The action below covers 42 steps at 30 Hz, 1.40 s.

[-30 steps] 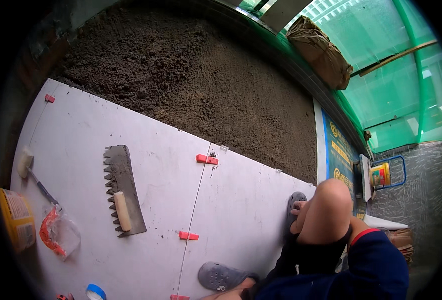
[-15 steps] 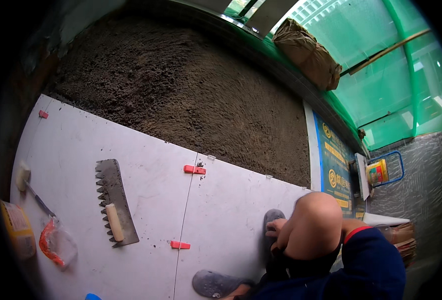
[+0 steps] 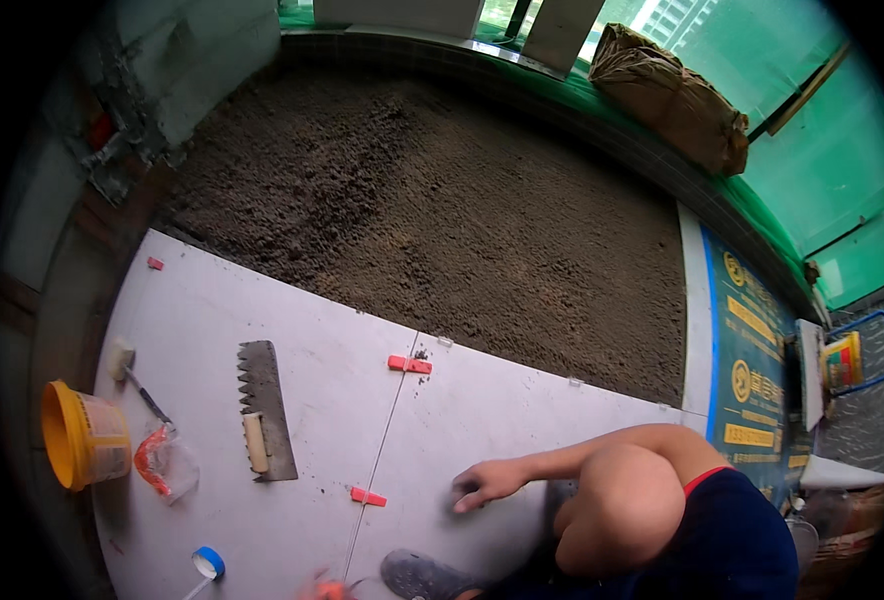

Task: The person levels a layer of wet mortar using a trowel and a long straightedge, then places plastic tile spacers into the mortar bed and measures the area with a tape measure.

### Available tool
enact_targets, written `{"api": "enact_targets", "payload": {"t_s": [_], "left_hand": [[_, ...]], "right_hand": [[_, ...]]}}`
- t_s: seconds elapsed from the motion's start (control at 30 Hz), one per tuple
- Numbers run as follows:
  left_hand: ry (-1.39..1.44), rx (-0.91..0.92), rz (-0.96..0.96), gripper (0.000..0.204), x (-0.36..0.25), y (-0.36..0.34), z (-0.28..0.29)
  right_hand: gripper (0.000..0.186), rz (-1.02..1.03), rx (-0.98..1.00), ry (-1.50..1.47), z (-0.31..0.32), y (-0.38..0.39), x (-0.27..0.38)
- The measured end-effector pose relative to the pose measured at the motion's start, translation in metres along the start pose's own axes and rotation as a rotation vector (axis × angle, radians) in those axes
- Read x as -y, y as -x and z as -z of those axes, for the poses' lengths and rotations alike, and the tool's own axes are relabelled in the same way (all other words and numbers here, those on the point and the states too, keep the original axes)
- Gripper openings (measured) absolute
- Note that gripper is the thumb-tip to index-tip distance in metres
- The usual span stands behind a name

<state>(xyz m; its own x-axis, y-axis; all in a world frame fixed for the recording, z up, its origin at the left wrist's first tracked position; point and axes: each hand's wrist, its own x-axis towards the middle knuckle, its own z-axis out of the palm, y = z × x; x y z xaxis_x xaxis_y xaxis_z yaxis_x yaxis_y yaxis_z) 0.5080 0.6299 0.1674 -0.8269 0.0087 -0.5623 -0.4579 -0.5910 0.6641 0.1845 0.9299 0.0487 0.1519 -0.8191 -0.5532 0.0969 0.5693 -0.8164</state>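
My right hand [image 3: 490, 484] reaches past my bent knee, low over the white tiles [image 3: 482, 420]. Its fingers curl inward; a dark smudge beneath them is too blurred to name. My left hand is out of sight. At the lower edge a blurred orange-red thing [image 3: 330, 590] shows in part. My grey clog [image 3: 420, 574] stands close by. Red tile-levelling wedges [image 3: 409, 364] sit along the tile joint, one [image 3: 368, 497] of them nearer to me. Farther left lies a notched trowel [image 3: 274, 415] with a wooden handle.
Rough dark mortar [image 3: 502, 240] spreads beyond the tiles. At left are a yellow bucket [image 3: 87, 435], a mallet [image 3: 122, 358], a plastic bag with red pieces [image 3: 165, 465] and a blue tape roll [image 3: 208, 563]. A brown sack [image 3: 672, 95] rests on the far ledge.
My right hand has left the clog by my knee and moved left over the tiles. The view has shifted, bringing in the whole bucket and the blurred orange-red thing.
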Motion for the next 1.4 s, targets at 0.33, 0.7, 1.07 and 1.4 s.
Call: {"api": "enact_targets", "payload": {"t_s": [0.33, 0.7, 1.07, 1.4], "left_hand": [[-0.685, 0.076, 0.196, 0.124, 0.075, -0.177, -0.116], [-1.02, 0.196, 0.094, 0.035, 0.12, -0.145, 0.012], [-0.94, 0.104, 0.218, 0.048, 0.056, -0.147, -0.068], [-0.738, -0.05, 0.14, 0.036, 0.098, -0.1, -0.014]], "right_hand": [[0.052, 0.079, -0.25, 0.041, -0.021, 0.004, -0.017], [0.028, 0.325, -1.284, -0.59, 0.257, 0.21, 0.025], [0.03, 0.388, -1.059, -0.464, 0.067, 0.067, 0.025], [0.04, 0.443, -0.966, -0.841, 0.146, 0.049, 0.069]]}}
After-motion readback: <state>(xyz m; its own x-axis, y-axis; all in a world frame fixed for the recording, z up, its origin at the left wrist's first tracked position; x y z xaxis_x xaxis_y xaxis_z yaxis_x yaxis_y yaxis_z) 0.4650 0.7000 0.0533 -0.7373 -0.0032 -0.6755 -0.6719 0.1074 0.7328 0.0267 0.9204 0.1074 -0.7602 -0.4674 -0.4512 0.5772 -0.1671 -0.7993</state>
